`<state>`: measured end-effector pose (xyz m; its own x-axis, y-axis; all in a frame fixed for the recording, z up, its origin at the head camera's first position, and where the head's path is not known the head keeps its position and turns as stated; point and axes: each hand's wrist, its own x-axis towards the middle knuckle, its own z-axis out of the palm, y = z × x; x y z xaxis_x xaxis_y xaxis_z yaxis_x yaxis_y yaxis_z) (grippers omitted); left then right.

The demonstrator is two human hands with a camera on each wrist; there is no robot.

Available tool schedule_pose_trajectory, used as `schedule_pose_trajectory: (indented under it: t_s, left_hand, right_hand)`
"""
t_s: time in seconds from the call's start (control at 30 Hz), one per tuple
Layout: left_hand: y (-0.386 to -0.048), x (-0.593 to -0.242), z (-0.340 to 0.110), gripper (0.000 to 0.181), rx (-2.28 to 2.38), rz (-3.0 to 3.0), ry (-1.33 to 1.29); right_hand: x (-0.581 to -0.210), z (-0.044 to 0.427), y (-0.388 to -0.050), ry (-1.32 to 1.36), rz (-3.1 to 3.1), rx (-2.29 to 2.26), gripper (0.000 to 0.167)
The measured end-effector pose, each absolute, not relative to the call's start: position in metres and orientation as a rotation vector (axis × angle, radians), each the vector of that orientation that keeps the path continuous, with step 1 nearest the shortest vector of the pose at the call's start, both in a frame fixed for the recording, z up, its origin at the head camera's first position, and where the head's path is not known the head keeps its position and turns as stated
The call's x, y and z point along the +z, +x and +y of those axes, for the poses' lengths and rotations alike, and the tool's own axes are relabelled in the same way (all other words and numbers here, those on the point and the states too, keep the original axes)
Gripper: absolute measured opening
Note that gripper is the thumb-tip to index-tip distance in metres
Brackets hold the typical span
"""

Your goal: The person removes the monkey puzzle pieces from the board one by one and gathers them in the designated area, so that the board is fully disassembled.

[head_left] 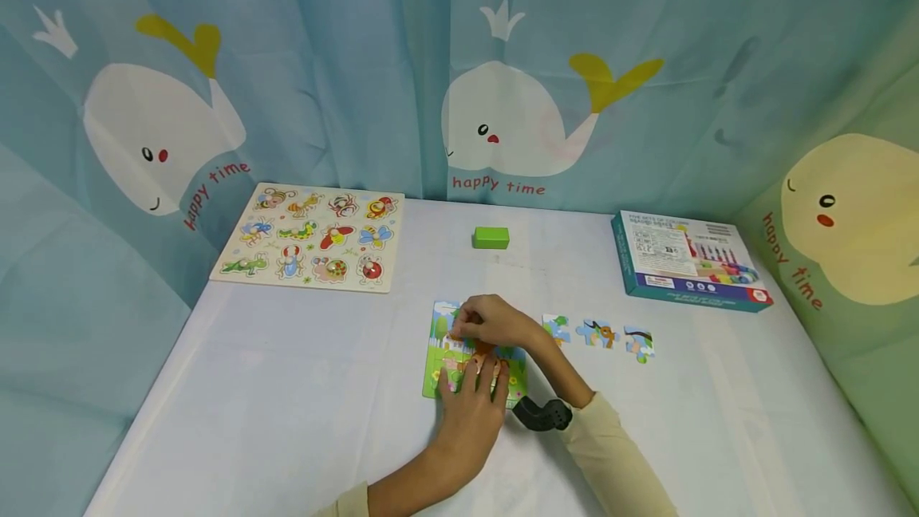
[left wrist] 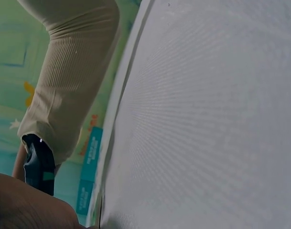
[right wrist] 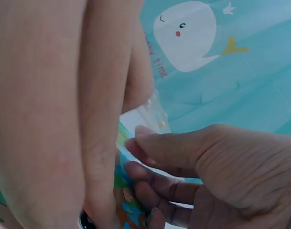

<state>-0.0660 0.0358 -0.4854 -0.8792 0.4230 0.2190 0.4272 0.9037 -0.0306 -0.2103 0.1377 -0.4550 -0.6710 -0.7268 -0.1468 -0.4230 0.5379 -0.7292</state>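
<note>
one puzzle board [head_left: 439,357], left of three loose puzzle pieces [head_left: 601,334]. left hand [head_left: 470,413]: fingers spread on its near part, gripping nothing. right hand [head_left: 497,321]: fingers bent over far part; hold unclear.

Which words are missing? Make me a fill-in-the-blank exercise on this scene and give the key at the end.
In the head view, ____ loose pieces lie right of the puzzle that the left hand touches.
The block is ____ in colour.
The curtain is printed with "happy ____".
In the head view, the bug board lies to the ____ of the box.
Missing words: three; green; time; left.
</note>
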Motion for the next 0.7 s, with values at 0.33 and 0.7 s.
schedule_pose_trajectory:
  t_s: [0.33,0.7]
  left_hand:
    - [-0.0658,-0.4872,0.0364,0.055,-0.013,-2.844,-0.643]
    - [-0.0648,-0.4870,0.0354,0.058,0.001,-2.825,-0.645]
  right_hand:
    - [-0.4515,0.1368,-0.2082,-0.983,2.418,-0.931,0.015]
    - [-0.4539,0.1382,-0.2096,-0.998,2.437,-0.952,0.017]
